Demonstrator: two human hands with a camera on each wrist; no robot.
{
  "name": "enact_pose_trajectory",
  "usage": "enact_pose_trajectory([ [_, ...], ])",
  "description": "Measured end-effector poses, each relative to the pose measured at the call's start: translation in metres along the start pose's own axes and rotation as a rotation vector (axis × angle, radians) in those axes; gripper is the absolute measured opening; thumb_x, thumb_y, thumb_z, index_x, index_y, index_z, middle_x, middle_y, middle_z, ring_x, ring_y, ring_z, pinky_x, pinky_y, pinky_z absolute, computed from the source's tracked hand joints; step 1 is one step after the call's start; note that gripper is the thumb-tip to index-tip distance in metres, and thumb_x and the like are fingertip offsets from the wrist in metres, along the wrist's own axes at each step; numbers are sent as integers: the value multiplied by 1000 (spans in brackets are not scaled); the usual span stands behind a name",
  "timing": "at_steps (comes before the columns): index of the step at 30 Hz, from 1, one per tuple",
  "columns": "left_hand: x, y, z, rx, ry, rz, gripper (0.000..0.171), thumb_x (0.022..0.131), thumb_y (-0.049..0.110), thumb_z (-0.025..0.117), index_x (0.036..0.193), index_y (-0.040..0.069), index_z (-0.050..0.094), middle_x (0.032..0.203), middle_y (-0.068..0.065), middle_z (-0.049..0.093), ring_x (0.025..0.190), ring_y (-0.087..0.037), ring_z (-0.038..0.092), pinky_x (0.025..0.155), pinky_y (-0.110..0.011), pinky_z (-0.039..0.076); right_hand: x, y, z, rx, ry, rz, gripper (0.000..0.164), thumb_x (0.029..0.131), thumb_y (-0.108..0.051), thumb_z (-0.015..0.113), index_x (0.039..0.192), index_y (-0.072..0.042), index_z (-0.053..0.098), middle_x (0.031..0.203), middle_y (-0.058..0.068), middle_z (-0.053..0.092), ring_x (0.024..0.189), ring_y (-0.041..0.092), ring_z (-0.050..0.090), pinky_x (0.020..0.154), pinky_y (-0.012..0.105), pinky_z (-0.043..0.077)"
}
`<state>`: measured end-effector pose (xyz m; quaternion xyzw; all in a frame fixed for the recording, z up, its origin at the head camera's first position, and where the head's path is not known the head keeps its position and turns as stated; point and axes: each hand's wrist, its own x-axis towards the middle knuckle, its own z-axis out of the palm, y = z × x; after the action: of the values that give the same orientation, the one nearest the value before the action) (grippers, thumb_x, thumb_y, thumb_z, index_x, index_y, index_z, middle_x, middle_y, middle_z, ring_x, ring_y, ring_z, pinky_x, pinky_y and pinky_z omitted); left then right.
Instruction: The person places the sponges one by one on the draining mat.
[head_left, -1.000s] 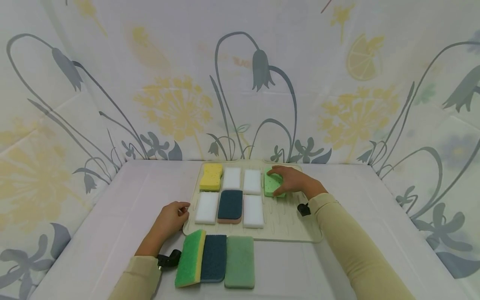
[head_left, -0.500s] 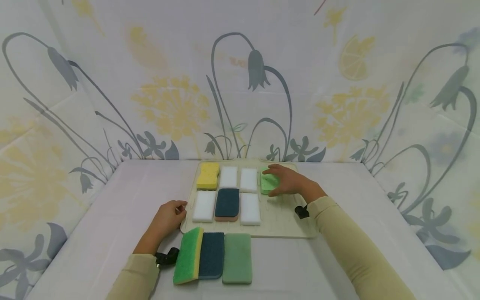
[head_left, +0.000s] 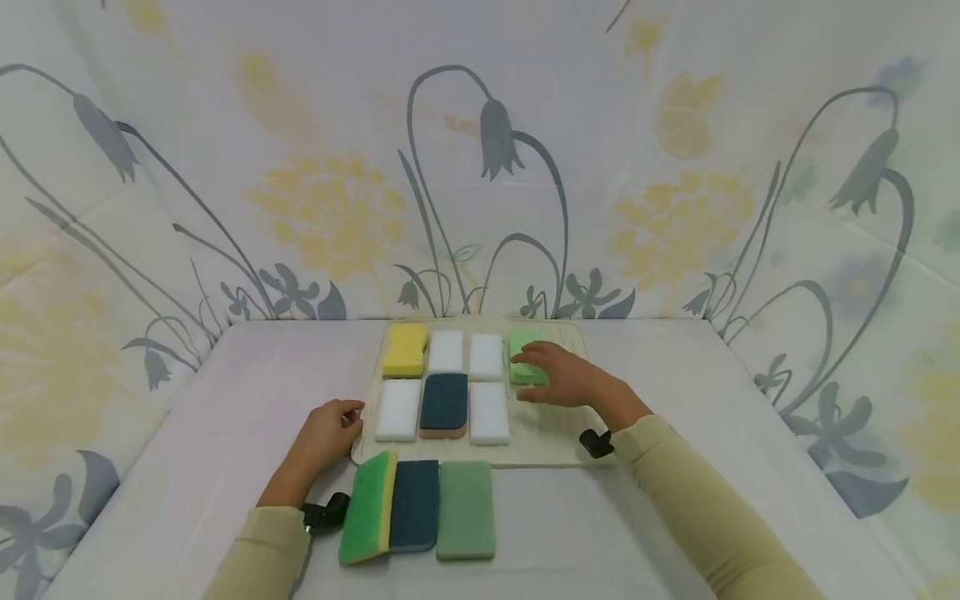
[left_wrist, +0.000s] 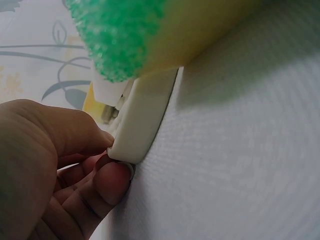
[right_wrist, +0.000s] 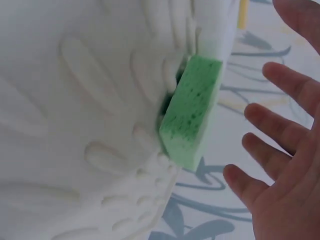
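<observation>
A: Background: a floral sheet is hanging behind a white-covered desk; a cream tray is lying on it. Hands?

B: Left hand: pinching the tray's left edge. Right hand: spreading wide, holding nothing, hovering just beside the light-green sponge.

A: Sponge's position?

B: Occupying the far row's right end, lying leftward of the right hand, the nearer one; long axis running front to back.

A: Room?

B: Bare tray is extending rightward and frontward; the far edge is passing just behind.
</observation>
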<state>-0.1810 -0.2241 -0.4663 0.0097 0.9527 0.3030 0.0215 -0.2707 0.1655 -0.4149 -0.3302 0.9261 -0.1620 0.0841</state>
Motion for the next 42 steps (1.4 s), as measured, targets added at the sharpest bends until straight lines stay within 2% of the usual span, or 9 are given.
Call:
enact_pose_trajectory([
  [3, -1, 0, 0, 1, -6, 4, 41, 92, 11, 53, 130, -4, 58, 101, -14, 64, 73, -15, 58, 56, -27, 45, -5, -9, 2, -4, -8, -3, 64, 89, -48, 64, 143, -17, 48, 151, 14, 39, 141, 33, 34, 111, 53, 33],
  [12, 1, -4, 2, 5, 8, 17, 41, 92, 12, 53, 129, -4, 59, 103, -13, 64, 85, -21, 61, 59, -27, 45, -21, -39, 10, -30, 13, -5, 65, 88, -47, 65, 143, -17, 48, 146, 11, 44, 138, 32, 39, 110, 51, 35],
  [18, 3, -5, 3, 7, 10, 20, 41, 92, 12, 53, 128, -4, 59, 101, -13, 65, 84, -20, 61, 59, -27, 46, -29, -59, 16, -30, 3, -5, 65, 89, -46, 65, 144, -17, 48, 145, 10, 46, 136, 31, 41, 109, 50, 37],
  [24, 2, -4, 2, 12, 16, 31, 40, 92, 11, 52, 127, -4, 60, 100, -13, 65, 83, -21, 61, 60, -28, 46, -36, -73, 21, -17, -17, 10, 58, 90, -44, 65, 141, -21, 50, 145, 9, 44, 135, 29, 41, 105, 48, 40],
  [33, 1, -1, 2, 11, 9, 29, 40, 92, 12, 53, 128, -4, 60, 101, -14, 65, 82, -20, 60, 60, -27, 45, -45, -92, 32, 1, -48, -50, 54, 91, -44, 63, 139, -22, 53, 141, 4, 48, 129, 23, 47, 101, 43, 45],
  [42, -2, 1, 0, 6, 7, 29, 39, 92, 11, 53, 127, -5, 60, 100, -13, 65, 81, -19, 60, 59, -28, 45, -51, -116, 41, -24, -96, -103, 55, 90, -45, 64, 139, -24, 53, 142, 1, 47, 129, 19, 47, 102, 38, 45],
])
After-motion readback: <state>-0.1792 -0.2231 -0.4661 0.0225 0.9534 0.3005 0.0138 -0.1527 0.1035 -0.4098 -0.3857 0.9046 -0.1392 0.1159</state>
